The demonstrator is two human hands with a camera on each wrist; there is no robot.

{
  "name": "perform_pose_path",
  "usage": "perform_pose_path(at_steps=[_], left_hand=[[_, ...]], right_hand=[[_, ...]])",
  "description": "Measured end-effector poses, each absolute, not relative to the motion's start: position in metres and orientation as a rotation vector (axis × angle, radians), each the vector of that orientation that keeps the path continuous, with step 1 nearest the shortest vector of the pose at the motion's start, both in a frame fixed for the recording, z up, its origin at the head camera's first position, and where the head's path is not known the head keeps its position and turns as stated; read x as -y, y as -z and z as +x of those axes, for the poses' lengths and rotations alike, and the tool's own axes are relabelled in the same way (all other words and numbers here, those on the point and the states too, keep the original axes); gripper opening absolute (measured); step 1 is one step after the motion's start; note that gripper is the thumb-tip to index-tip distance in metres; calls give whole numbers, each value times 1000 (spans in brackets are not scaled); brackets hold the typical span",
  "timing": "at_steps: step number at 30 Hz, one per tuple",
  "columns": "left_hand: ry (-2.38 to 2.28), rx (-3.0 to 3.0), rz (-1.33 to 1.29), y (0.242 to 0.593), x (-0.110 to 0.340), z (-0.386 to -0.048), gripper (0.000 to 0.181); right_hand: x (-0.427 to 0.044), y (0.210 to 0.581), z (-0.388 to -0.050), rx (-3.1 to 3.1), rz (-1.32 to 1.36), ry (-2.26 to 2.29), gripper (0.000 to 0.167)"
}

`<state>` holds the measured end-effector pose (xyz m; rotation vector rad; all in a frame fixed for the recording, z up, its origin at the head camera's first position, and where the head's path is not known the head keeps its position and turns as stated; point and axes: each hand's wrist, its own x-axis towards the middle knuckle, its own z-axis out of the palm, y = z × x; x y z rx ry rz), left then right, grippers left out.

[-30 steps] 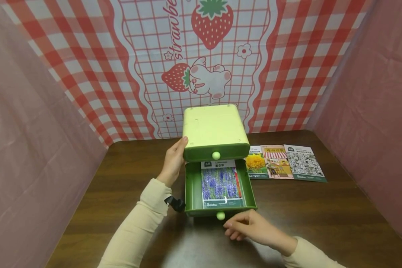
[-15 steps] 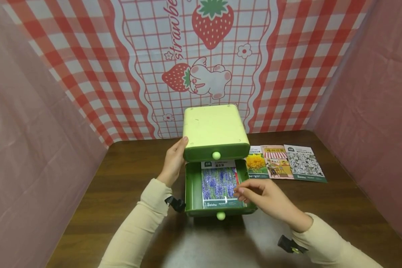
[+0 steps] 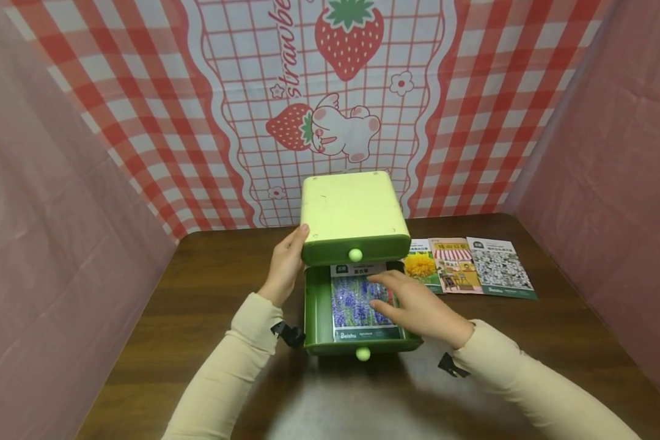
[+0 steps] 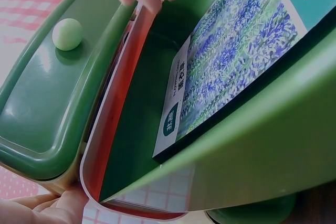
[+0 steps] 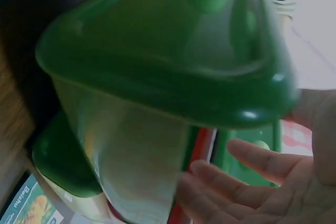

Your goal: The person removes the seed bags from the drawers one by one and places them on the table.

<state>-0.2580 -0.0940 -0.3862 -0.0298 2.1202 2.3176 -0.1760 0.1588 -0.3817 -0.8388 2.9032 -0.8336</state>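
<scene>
Green and pulled out, the bottom drawer (image 3: 318,305) of the yellow box (image 3: 354,205) has the purple flower packet (image 3: 354,308) lying in it. The right hand (image 3: 420,305) is over the packet with its fingers apart and nothing in them, while the left hand (image 3: 282,266) presses against the box's left side. Three more packets (image 3: 455,266) lie on the table (image 3: 198,293) beside the box.

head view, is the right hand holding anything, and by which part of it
Nothing is held: the right hand reaches over the purple-flower packet in the pulled-out lower drawer.
</scene>
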Motion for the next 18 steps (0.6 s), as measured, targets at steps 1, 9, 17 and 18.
perform_pose_path(at_steps=[1, 9, 17, 18], left_hand=[[-2321, -2117, -29, 386, 94, -258, 60], [-2312, -2124, -36, 387, 94, -258, 61], [-2305, -2123, -10, 387, 94, -257, 62], [-2305, -2124, -8, 387, 94, -257, 62]], right_hand=[[-157, 383, -177, -2917, -847, 786, 54], [-148, 396, -187, -2944, -879, 498, 76], [-143, 399, -187, -2887, -805, 329, 89], [-142, 398, -187, -2888, -793, 310, 89]])
